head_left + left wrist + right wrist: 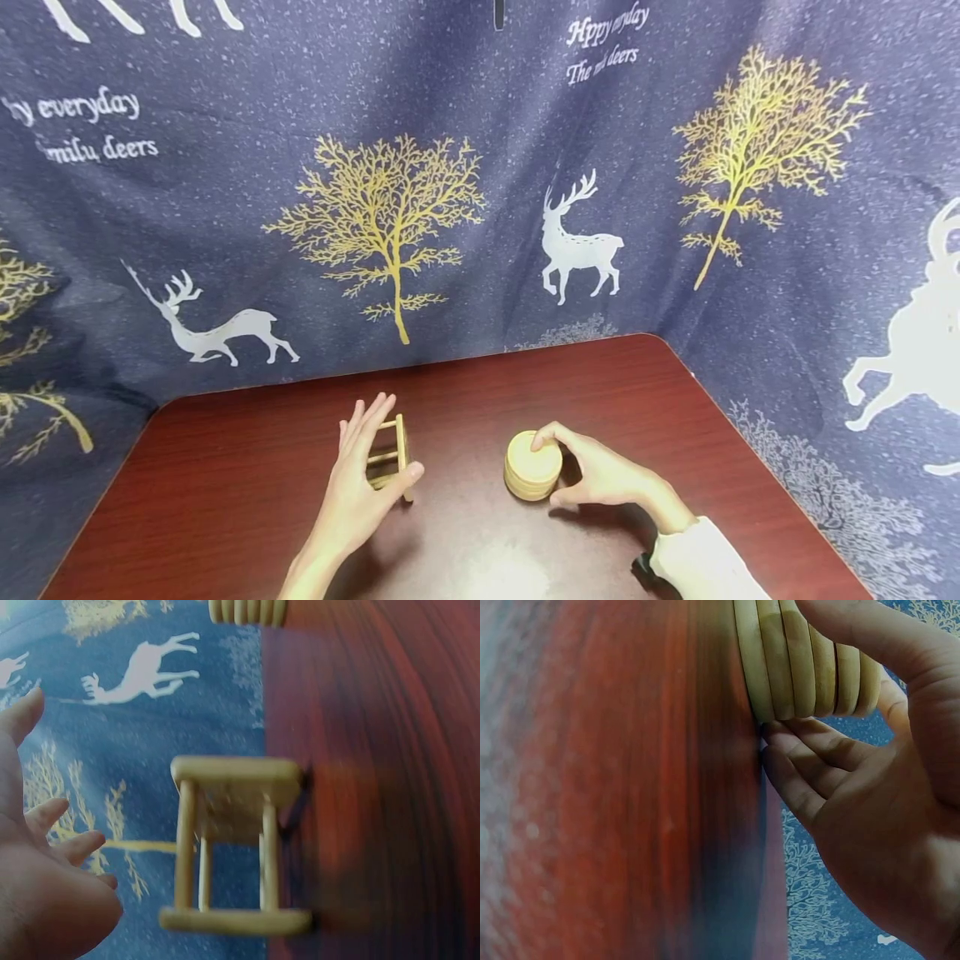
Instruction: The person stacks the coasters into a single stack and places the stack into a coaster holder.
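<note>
In the head view, my left hand is held beside a small wooden rack, fingers extended and thumb apart from them. The left wrist view shows the rack upright on the table, with rounded end pieces joined by thin rods. A gap separates my left hand from it there. To the right, a stack of round wooden coasters stands on the table. My right hand curves its fingers and thumb round the stack. In the right wrist view, fingers of my right hand lie behind the coasters.
The dark red wooden table has rounded back corners. Behind and beside it hangs a blue cloth printed with white deer and yellow trees. A white sleeve covers the right forearm.
</note>
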`<state>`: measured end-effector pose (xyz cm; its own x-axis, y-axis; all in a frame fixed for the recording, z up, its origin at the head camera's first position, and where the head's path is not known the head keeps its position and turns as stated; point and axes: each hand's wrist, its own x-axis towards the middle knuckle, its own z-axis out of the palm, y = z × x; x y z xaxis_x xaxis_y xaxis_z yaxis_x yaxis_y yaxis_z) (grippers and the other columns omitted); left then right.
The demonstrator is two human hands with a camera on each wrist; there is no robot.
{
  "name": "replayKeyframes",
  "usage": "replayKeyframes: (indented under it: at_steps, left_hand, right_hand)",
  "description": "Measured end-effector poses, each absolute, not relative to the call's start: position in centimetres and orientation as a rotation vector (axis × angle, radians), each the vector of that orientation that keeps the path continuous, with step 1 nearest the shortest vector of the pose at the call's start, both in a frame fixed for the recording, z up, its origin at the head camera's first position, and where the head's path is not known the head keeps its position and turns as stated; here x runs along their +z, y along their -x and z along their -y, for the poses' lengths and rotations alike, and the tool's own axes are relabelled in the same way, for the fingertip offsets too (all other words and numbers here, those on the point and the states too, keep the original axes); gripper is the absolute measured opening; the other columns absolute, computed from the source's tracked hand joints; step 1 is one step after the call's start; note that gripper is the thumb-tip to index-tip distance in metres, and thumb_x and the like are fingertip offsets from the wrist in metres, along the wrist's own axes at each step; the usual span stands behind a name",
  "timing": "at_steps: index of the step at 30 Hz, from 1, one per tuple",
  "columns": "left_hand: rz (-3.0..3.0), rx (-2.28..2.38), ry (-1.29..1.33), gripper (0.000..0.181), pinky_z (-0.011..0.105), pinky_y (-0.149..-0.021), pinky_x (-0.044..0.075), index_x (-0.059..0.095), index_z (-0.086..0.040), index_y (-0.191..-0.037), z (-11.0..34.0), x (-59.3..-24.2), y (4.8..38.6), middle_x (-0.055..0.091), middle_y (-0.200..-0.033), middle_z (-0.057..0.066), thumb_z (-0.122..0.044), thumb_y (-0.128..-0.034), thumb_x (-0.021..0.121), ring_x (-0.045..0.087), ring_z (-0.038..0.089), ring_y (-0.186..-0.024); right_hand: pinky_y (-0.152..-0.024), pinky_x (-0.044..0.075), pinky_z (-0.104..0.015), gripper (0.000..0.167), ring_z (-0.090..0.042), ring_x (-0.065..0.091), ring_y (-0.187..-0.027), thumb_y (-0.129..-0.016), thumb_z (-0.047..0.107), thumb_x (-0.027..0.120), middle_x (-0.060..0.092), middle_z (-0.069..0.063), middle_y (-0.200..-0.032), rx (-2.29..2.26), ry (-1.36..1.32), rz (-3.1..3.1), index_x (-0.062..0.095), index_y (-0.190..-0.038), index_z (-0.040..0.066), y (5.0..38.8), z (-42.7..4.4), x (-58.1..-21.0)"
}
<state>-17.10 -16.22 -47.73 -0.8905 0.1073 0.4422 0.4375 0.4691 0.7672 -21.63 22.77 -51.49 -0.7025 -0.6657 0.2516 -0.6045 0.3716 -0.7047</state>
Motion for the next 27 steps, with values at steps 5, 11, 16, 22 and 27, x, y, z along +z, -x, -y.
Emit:
replayKeyframes:
  at_steps: [5,11,16,22,27]
  left_hand:
    - [2.4,-1.406,0.517,0.093,0.074,-0.13,0.004,0.046,-0.034,-0.17,14.8,-47.3,16.8,0.041,-0.177,0.002,-0.026,-0.0891,0.091,0.017,0.04,-0.169]
    - [2.425,-1.454,0.568,0.094,0.077,-0.129,0.008,0.044,-0.037,-0.17,13.3,-47.1,16.4,0.039,-0.178,-0.001,-0.031,-0.0888,0.092,0.017,0.035,-0.17]
    - [2.419,-1.456,0.612,0.096,0.073,-0.131,0.011,0.044,-0.037,-0.17,12.3,-47.2,16.2,0.038,-0.178,0.0,-0.032,-0.0881,0.092,0.018,0.035,-0.17]
    - [2.397,-1.476,0.688,0.097,0.075,-0.129,0.011,0.044,-0.036,-0.17,10.7,-47.7,16.1,0.039,-0.178,0.004,-0.03,-0.0871,0.094,0.019,0.038,-0.169]
    - [2.429,-1.47,0.721,0.098,0.065,-0.133,0.009,0.044,-0.034,-0.17,9.0,-48.0,15.7,0.037,-0.179,0.005,-0.034,-0.0861,0.095,0.019,0.037,-0.169]
  right_hand:
    - [-0.108,0.045,-0.026,0.073,-0.016,0.062,-0.123,-0.078,0.011,0.1,0.064,0.001,-0.136,-1.25,1.177,-2.551,0.058,-0.136,0.021,21.6,-22.8,-51.4]
    - [-0.108,0.045,-0.026,0.073,-0.015,0.062,-0.123,-0.077,0.011,0.1,0.065,0.002,-0.136,-1.239,1.155,-2.562,0.058,-0.136,0.021,21.6,-22.9,-51.5]
    - [-0.109,0.046,-0.027,0.074,-0.014,0.063,-0.122,-0.076,0.009,0.1,0.066,0.002,-0.135,-1.241,1.154,-2.558,0.058,-0.136,0.02,21.6,-22.8,-51.7]
    - [-0.111,0.045,-0.027,0.075,-0.014,0.063,-0.125,-0.076,0.009,0.101,0.065,0.003,-0.136,-1.228,1.155,-2.577,0.058,-0.136,0.021,21.6,-22.8,-51.7]
    - [-0.11,0.046,-0.027,0.076,-0.015,0.063,-0.124,-0.075,0.009,0.102,0.066,0.003,-0.135,-1.23,1.159,-2.58,0.058,-0.136,0.02,21.6,-22.8,-51.7]
